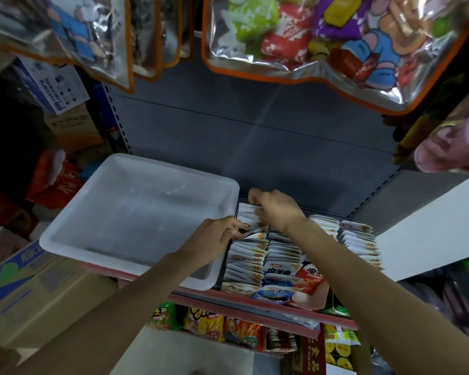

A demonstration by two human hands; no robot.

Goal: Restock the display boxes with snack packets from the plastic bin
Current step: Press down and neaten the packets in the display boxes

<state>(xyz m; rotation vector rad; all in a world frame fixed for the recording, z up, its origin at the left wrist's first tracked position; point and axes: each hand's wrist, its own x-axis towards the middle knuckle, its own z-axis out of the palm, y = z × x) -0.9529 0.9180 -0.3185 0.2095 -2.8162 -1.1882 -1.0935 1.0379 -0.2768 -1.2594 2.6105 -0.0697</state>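
A white plastic bin (pixel 136 255) sits on the shelf at the left, and I see no packets inside it. To its right stand display boxes (pixel 313 303) packed with rows of white, blue and red snack packets (pixel 252 259). My left hand (pixel 218 234) pinches white packets at the back of the leftmost row, just past the bin's right rim. My right hand (pixel 275 208) is curled over the far end of the same row, its fingers on the packets there. What the fingertips hold is hidden.
Clear orange-trimmed bags of snacks (pixel 322 41) hang overhead. A grey back panel (pixel 255 136) rises behind the shelf. Cardboard cartons (pixel 25 282) are stacked at the left. A lower shelf holds more snack bags (pixel 217 324). A white panel (pixel 431 228) stands at the right.
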